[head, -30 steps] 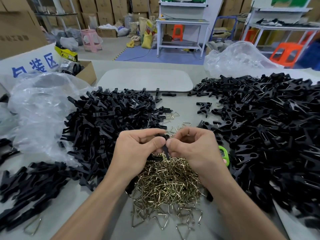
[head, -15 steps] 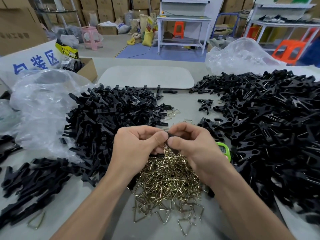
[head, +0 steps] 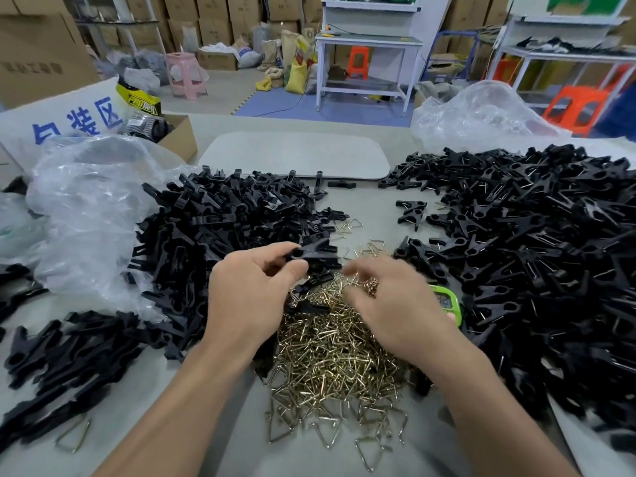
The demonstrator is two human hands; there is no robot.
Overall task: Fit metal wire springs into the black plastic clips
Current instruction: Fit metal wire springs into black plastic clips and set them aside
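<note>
Grey table (head: 366,208) open between two clip heaps (head: 223,228) | left hand (head: 247,297) pinches clip (head: 315,254) | right hand (head: 395,304) above springs (head: 327,356), blurred, grip unclear

Clear plastic bag (head: 86,208) lies left — pink stool (head: 186,75), white workbench (head: 368,43) behind.

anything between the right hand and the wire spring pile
Nothing visible. The right hand is directly above the far part of the wire spring pile, its blurred fingers close to the springs. The green device lies to its right, off the path. The left hand holds a black clip clear of it.
</note>
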